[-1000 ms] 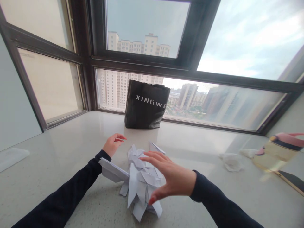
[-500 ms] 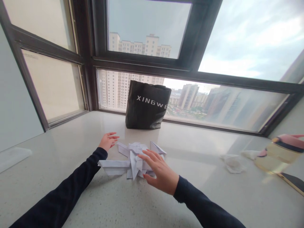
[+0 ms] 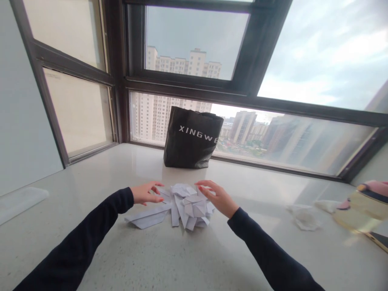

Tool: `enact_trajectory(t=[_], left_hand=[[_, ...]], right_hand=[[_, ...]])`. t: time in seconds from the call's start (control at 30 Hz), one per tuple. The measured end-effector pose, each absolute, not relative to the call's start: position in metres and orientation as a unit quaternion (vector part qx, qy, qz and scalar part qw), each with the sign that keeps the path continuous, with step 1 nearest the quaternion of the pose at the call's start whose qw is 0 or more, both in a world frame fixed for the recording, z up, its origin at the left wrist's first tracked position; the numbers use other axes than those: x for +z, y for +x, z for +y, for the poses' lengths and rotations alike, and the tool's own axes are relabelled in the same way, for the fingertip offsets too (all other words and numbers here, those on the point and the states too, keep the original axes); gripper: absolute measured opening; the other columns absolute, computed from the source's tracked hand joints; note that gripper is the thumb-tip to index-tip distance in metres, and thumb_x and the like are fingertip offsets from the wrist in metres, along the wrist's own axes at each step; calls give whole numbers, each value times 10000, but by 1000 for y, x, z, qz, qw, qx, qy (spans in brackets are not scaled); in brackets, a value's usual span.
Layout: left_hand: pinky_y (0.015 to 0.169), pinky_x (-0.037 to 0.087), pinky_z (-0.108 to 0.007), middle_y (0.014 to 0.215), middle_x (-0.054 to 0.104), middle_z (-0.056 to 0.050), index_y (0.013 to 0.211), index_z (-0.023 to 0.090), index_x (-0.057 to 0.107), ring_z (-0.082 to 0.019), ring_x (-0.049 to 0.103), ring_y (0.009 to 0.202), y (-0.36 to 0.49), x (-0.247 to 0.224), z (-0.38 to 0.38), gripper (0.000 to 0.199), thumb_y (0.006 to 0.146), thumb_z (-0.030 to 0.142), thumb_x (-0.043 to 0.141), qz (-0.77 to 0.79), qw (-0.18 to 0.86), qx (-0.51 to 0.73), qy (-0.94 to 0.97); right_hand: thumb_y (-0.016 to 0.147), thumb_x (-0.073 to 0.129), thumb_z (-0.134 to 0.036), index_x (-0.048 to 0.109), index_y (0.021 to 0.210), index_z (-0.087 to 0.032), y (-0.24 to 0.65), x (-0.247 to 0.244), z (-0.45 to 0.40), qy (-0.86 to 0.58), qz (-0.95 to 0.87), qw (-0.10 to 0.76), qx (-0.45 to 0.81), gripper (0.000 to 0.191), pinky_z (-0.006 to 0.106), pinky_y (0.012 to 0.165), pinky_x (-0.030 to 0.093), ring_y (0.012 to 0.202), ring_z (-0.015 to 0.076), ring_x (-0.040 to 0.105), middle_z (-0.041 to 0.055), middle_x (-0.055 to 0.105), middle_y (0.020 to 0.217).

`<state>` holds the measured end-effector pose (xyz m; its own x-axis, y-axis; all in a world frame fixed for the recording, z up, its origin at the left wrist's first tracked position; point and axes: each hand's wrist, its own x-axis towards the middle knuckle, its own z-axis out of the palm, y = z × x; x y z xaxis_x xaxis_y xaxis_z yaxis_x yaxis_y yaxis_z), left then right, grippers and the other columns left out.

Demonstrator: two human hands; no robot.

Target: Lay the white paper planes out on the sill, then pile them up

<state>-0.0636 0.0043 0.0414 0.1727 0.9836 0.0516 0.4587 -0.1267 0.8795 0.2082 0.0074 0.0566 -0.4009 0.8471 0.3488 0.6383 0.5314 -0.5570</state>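
A heap of folded white paper pieces (image 3: 192, 206) lies on the pale speckled counter, in the middle of the head view. One long folded paper strip (image 3: 148, 217) sticks out to the left of the heap. My left hand (image 3: 147, 192) is at the heap's left side, fingers apart and curved toward it, holding nothing. At the far right side my right hand (image 3: 220, 197) hovers over the edge of the papers with its fingers spread; whether the fingertips touch the paper is hard to tell.
Behind the papers a black bag (image 3: 194, 137) with white lettering stands against the window. To the right are crumpled clear plastic (image 3: 304, 218), a yellowish bottle with a pink lid (image 3: 363, 206) and part of a dark flat object (image 3: 378, 240). A whitish packet (image 3: 24, 202) lies at left.
My right hand has moved back and right, off the front of the heap. My left hand has come closer to the heap's left side. The papers are bunched more tightly together.
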Motion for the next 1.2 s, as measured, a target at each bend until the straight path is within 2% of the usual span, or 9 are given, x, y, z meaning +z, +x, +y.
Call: enact_trajectory(t=[0.1,0.3,0.4,0.53,0.67,0.8,0.93,1.1,1.2], left_hand=[[609,398,-279,628,556,1,843,189,596,-223,547,638,-54,18,3,557,310,298,718,553,277,310,722],[490,364,-233,469,462,68,705,186,561,-146,485,446,-45,14,10,284,442,260,641,524,331,286,731],[501,397,-238,609,545,20,920,148,511,-156,535,526,-40,28,13,451,537,361,618,497,377,326,711],[651,446,-304,1046,506,-145,1202,123,286,-204,569,797,-23,31,11,681,660,447,540,451,427,438,650],[888,313,-415,1205,416,-155,1150,147,408,-271,458,1026,-15,12,15,552,663,365,547,489,260,435,710],[958,218,-401,1171,481,-100,1092,176,477,-256,390,1110,-20,-3,26,407,707,305,478,524,164,419,723],[960,222,-374,1192,473,-112,1061,176,509,-257,384,1127,-27,-2,29,358,726,287,449,568,151,414,695],[933,18,-558,1191,473,-155,1059,183,529,-378,236,1190,-30,2,23,413,707,396,501,649,214,382,622],[920,48,-575,1183,478,-165,1077,174,522,-380,285,1167,-22,-5,21,427,740,425,447,613,252,394,637]], right_hand=[[778,425,-411,477,1105,-128,231,38,27,-585,-757,270,110,436,387,879,338,1065,229,447,134,521,1116],[669,570,-252,420,1160,-172,223,9,25,-589,-777,187,120,519,372,881,325,1046,214,455,91,537,1090],[629,551,-138,450,1117,-185,208,16,16,-562,-782,223,149,500,319,784,405,867,170,537,39,593,896],[628,493,-114,535,990,-204,197,21,10,-553,-761,281,188,376,300,637,466,617,123,542,-9,563,724],[669,443,-187,542,967,-176,200,30,10,-537,-699,396,259,315,268,453,488,575,127,547,4,542,707],[695,475,-280,522,1040,-183,203,54,4,-480,-697,479,232,361,288,549,514,678,140,564,29,587,797],[701,503,-355,507,1097,-192,202,74,-6,-477,-760,371,239,427,336,696,476,842,177,560,72,588,992],[624,558,-520,321,1258,-111,202,65,-16,-533,-779,231,236,790,400,808,404,948,241,523,182,482,1151],[536,603,-574,308,1264,-96,194,46,-21,-549,-791,138,233,920,430,812,384,1014,301,473,218,446,1168]])
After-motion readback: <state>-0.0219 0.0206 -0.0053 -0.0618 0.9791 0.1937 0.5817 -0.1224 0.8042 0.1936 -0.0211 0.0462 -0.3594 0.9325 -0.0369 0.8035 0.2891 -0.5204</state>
